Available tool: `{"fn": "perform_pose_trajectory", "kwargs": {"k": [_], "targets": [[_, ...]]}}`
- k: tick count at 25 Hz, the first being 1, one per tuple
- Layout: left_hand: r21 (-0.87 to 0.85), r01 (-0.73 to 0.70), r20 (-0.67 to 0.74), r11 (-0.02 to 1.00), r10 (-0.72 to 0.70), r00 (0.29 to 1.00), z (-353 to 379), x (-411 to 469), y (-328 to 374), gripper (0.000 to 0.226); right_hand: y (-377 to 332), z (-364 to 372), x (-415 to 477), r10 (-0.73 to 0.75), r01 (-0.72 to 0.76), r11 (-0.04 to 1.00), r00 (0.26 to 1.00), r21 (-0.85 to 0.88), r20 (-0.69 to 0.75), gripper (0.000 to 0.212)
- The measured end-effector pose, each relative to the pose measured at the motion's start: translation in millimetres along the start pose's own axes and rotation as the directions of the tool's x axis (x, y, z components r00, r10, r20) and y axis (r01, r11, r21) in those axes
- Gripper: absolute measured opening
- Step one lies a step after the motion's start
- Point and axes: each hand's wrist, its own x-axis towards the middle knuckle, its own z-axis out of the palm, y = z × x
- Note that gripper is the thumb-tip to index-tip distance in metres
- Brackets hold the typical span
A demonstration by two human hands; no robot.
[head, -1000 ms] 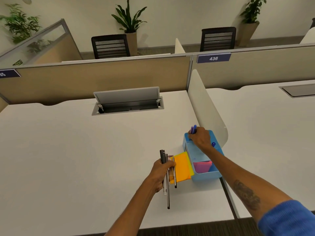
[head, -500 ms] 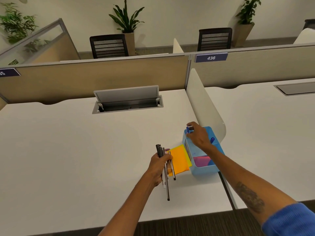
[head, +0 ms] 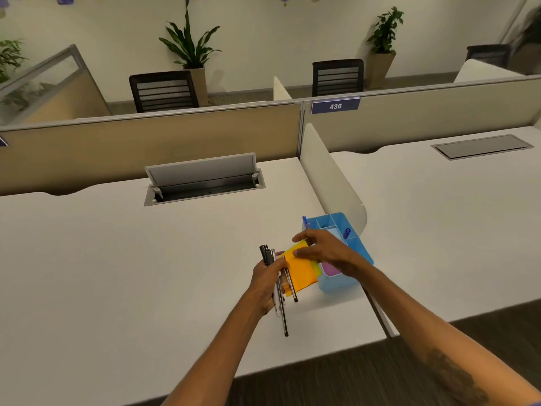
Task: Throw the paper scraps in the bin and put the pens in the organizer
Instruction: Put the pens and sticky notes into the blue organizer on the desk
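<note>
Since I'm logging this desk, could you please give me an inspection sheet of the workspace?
Surface: white desk.
Job's things: blue organizer holds two blue pens; pen bundle in left hand; bin not in view.
Clutter: orange sticky notes beside the organizer; pink notes inside it.
Hands: left hand grips the bundle; right hand hovers above the orange notes, holding nothing.
Cables: nothing seen; cable hatch open.
Surroundings: partitions, chairs, plants.

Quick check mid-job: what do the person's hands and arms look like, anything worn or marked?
The left hand and right hand are bare: no gloves, rings or watch show. Both forearms are uncovered, no sleeve over them. The right forearm carries a dark tattoo, its pattern too blurred to read.
</note>
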Motion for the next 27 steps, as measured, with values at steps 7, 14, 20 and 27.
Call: {"fn": "perform_pose_trajectory", "kwargs": {"k": [7, 14, 20, 27], "targets": [[-0.107, 0.079, 0.153, 0.991, -0.062, 0.986, 3, -25, -3, 0.05, -9, -5, -24, 0.057, -0.057, 0.998, 0.998, 0.006, -0.042, 0.039], [-0.122, 0.11, 0.173, 0.986, -0.088, 0.981, 8, -35, -7, 0.045, -10, -2, -41, 0.026, -0.034, 0.999, 0.977, -0.031, -0.212, 0.033], [-0.061, 0.09, 0.15, 0.994, -0.08, 0.985, 10, -32, -14, 0.037, -10, -9, -47, 0.106, -0.108, 0.994, 0.985, -0.011, -0.134, 0.027], [-0.174, 0.098, 0.099, 0.98, -0.081, 0.992, 13, -20, -18, 0.015, -5, -35, -52, 0.147, -0.148, 0.987, 0.989, -0.056, -0.012, 0.042]]}}
